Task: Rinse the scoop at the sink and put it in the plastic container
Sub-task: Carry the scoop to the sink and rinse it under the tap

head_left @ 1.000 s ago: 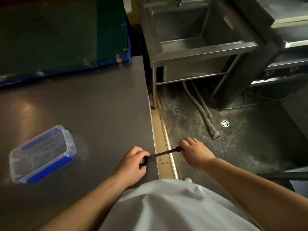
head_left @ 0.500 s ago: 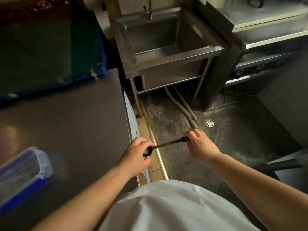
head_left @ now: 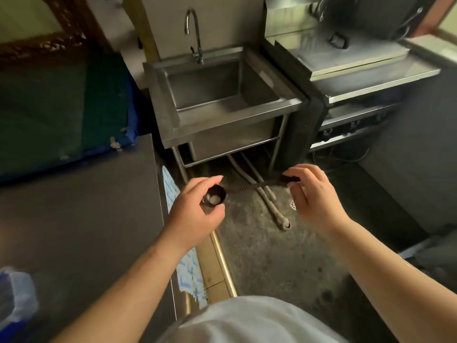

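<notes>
Scoop (head_left: 249, 188) between both hands' fingers

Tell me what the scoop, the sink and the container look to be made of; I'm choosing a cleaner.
Scoop: dark and matte, with a ribbed handle, so likely plastic, though coated metal is possible. Sink: brushed stainless steel by its grey sheen, folded edges and welded frame. Container: clear plastic with blue trim; it is translucent, but blurred at the picture's edge.
</notes>
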